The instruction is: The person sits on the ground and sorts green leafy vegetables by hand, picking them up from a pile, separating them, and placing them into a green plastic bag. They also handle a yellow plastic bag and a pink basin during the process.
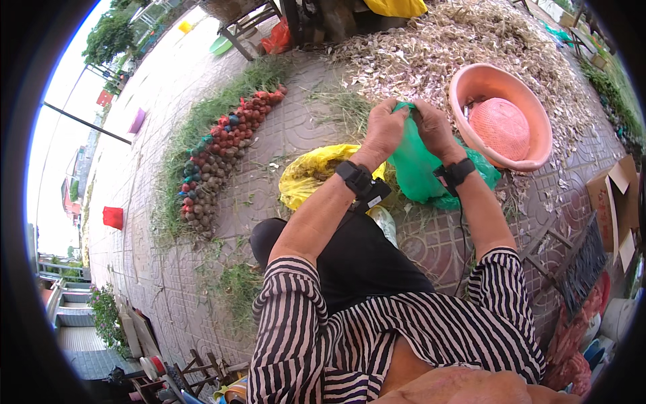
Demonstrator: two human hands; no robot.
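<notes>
My left hand [386, 126] and my right hand [436, 129] are close together, gripping the gathered upper edge of a green plastic bag [416, 161]. Its thin film hangs below the fingers and spreads toward the right forearm. Left of it, a yellow plastic bag [298, 182] lies with its mouth spread, showing brown material inside that I cannot make out. A pink plastic basin [456, 101] stands to the right of my right hand. In it rests a rounded pink mesh piece [499, 126], perhaps an upturned colander.
Dry pale husks, seemingly garlic skins [404, 65], form a broad heap beyond the hands. On the left, green stems [171, 171] lie beside a long row of round bulb-like balls [222, 151], some red or blue. A cardboard box [603, 212] and folding stool [580, 267] are at right.
</notes>
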